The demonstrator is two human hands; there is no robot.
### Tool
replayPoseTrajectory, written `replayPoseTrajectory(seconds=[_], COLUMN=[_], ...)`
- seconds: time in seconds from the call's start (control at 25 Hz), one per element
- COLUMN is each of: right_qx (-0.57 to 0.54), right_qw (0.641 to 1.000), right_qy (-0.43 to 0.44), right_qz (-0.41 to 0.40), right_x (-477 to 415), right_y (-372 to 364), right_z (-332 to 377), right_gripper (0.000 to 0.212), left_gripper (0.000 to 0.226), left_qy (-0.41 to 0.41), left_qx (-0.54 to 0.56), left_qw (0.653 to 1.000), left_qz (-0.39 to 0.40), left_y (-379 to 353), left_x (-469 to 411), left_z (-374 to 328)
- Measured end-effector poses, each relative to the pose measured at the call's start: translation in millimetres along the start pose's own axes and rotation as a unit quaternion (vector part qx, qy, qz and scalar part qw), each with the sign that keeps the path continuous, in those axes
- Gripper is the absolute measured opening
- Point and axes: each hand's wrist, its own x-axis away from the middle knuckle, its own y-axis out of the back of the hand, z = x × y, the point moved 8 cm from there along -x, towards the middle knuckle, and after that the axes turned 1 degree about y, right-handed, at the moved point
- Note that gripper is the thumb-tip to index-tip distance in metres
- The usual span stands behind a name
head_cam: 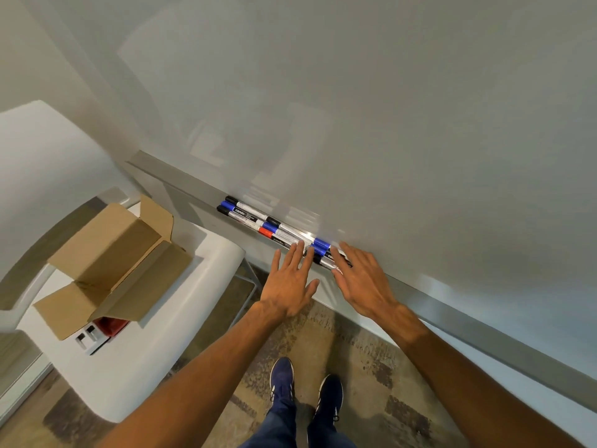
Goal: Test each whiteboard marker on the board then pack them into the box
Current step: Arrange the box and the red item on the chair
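- Both hands reach for the ledge: the left hand (290, 282) is spread flat with fingers fanned and holds nothing; the right hand (363, 281) is also open, its fingertips (339, 253) laid over the near end of the markers, not closed round one as far as I can tell.
- The markers (258, 221) lie in a tight bundle on the tray (181, 185) under the whiteboard (355, 108), at roughly 11 o'clock from the left hand.
- Their long axis runs along the tray, from 10 o'clock to 4 o'clock.
- I judge the right hand nearer, since it already touches the closest barrels.
- They look alike: slim white barrels with print, capped blue, black and one red.
- The box (109, 263), brown cardboard with flaps open, sits on a white chair (181, 318) at 9 o'clock, well apart.
- No ink shows on the board, so testing seems not yet begun.
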Motion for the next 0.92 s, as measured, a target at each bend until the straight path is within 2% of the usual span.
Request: replayPoseTrajectory(seconds=[0.2, 0.36, 0.6, 0.92], right_qx=[-0.071, -0.150, -0.207, -0.221], right_qw=[0.992, 0.979, 0.965, 0.946], right_qy=[0.013, 0.046, 0.135, 0.236], right_qz=[-0.099, -0.128, -0.089, -0.033], right_x=[-13, -31, -57, -72], right_y=[45, 60, 65, 62], right_z=[24, 60, 151, 290], right_gripper=[0.049, 0.044, 0.043, 0.044], left_gripper=[0.069, 0.063, 0.059, 0.055], left_qy=[0.051, 0.130, 0.237, 0.361], left_qx=[0.087, 0.136, 0.189, 0.280], left_qw=[0.993, 0.974, 0.931, 0.832], left_qz=[-0.067, -0.130, -0.205, -0.314], left_y=[36, 59, 64, 57], left_x=[35, 75, 152, 254], left_z=[10, 36, 107, 211])
